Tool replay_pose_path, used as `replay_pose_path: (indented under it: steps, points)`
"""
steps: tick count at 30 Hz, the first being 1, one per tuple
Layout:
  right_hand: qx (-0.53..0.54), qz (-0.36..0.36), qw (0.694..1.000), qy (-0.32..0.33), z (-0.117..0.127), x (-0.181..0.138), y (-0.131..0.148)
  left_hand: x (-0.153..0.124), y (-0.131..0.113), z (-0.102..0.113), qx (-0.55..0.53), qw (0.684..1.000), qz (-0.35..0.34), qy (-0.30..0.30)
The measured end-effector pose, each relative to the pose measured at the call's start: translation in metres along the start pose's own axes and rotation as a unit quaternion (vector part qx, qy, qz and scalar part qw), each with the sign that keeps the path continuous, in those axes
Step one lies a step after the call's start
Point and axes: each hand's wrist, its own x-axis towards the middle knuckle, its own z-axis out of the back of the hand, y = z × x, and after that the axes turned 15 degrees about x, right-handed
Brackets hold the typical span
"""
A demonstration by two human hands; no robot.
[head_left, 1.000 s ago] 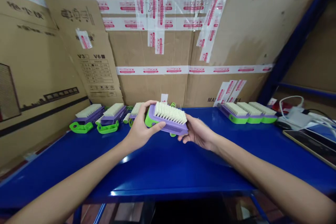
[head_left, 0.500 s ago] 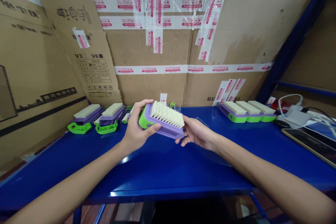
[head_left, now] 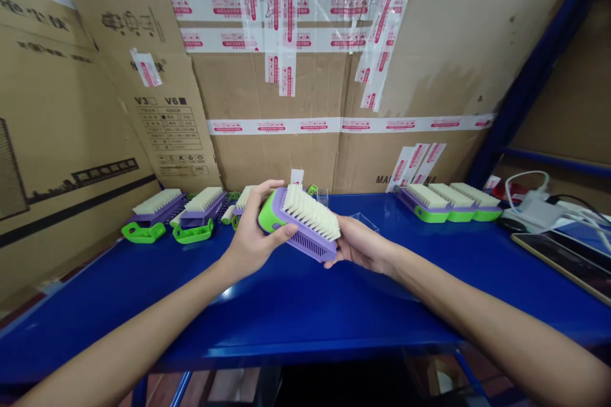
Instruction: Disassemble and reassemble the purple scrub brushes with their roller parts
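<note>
A scrub brush (head_left: 312,243) with a purple body, a green end and cream bristles is held tilted above the table, bristles facing up toward me. My left hand (head_left: 252,229) is closed round its green end, thumb along the near side. At the other end, my right hand (head_left: 360,243) grips the purple body from the right and below; some of its fingers are hidden behind the brush. To the left lie more purple brushes (head_left: 203,200) with loose green handle pieces (head_left: 193,233) in front. Another brush (head_left: 244,197) is partly covered by my left hand.
On the right stand three purple-and-green brushes (head_left: 449,205) in a row. Beyond them are a white charger with cables (head_left: 534,206) and a dark tablet-like device (head_left: 563,261). Small clear plastic pieces (head_left: 365,222) lie behind my hands. Cardboard (head_left: 277,156) walls the blue table (head_left: 305,311).
The brush has shifted slightly right and its right end has tipped lower. My right hand's fingers, loosely spread under that end before, have closed in on it.
</note>
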Motion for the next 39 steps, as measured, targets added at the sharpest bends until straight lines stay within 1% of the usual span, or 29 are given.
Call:
replay_pose_path:
  steps: [2,4,8,12,13,15,16,17,20,21,24,25,26,28,29,30,32,33,34,36,37,39]
  points:
    - [-0.001,0.008,1.0,-0.006,0.001,0.001,0.0,0.001,-0.003,-0.001,-0.005,1.0,0.009,0.022]
    - [0.0,0.01,1.0,-0.012,0.002,0.002,0.0,0.001,-0.003,-0.001,-0.004,1.0,0.007,0.014]
    - [-0.001,0.013,1.0,0.0,0.004,0.002,0.001,-0.001,-0.004,0.0,0.016,1.0,0.001,-0.003]
    - [0.009,0.013,1.0,0.015,0.004,0.001,0.001,-0.002,-0.008,0.002,0.046,0.998,-0.025,-0.023]
    - [0.009,0.014,1.0,0.019,0.005,0.002,0.0,-0.002,-0.009,0.002,0.048,0.998,-0.025,-0.015]
    - [0.005,0.021,1.0,0.017,0.006,0.004,-0.001,-0.001,-0.011,0.002,0.046,0.998,-0.009,0.039]
    - [0.004,0.025,1.0,0.012,0.007,0.005,-0.002,0.0,-0.012,0.002,0.043,0.998,-0.002,0.053]
    - [0.005,0.028,1.0,0.006,0.008,0.006,-0.003,0.0,-0.012,0.001,0.039,0.998,0.003,0.047]
    - [0.021,0.025,0.999,-0.005,0.01,0.008,-0.004,0.001,-0.013,0.001,0.026,0.999,0.019,0.003]
    - [0.027,0.022,0.999,-0.004,0.01,0.008,-0.004,0.001,-0.013,0.001,0.025,0.999,0.022,0.007]
    - [0.031,0.017,0.999,0.0,0.01,0.008,-0.005,0.002,-0.013,0.002,0.038,0.997,0.023,0.065]
    - [0.03,0.017,0.999,-0.003,0.01,0.009,-0.005,0.003,-0.013,0.003,0.044,0.997,0.02,0.068]
    - [0.031,0.017,0.999,-0.007,0.011,0.009,-0.005,0.003,-0.013,0.004,0.05,0.997,0.017,0.05]
    - [0.041,0.012,0.999,-0.003,0.011,0.01,-0.006,0.005,-0.013,0.006,0.055,0.998,0.014,-0.02]
    - [0.048,0.007,0.999,0.004,0.011,0.011,-0.006,0.006,-0.013,0.007,0.058,0.997,0.012,-0.043]
    - [0.054,0.002,0.998,0.012,0.011,0.011,-0.006,0.006,-0.013,0.008,0.065,0.997,0.01,-0.034]
    - [0.063,-0.006,0.998,0.012,0.012,0.012,-0.005,0.007,-0.013,0.009,0.076,0.997,0.007,0.019]
    - [0.064,-0.008,0.998,0.006,0.013,0.013,-0.005,0.007,-0.014,0.009,0.079,0.996,0.006,0.035]
    - [0.065,-0.006,0.998,0.001,0.013,0.013,-0.005,0.007,-0.014,0.009,0.081,0.996,0.006,0.033]
    - [0.067,0.0,0.998,-0.001,0.013,0.012,-0.005,0.006,-0.014,0.008,0.085,0.996,0.007,-0.002]
    - [0.069,0.002,0.998,0.004,0.013,0.012,-0.005,0.006,-0.014,0.008,0.086,0.996,0.006,-0.009]
    - [0.071,0.005,0.997,0.013,0.012,0.011,-0.005,0.005,-0.014,0.007,0.086,0.996,0.002,0.018]
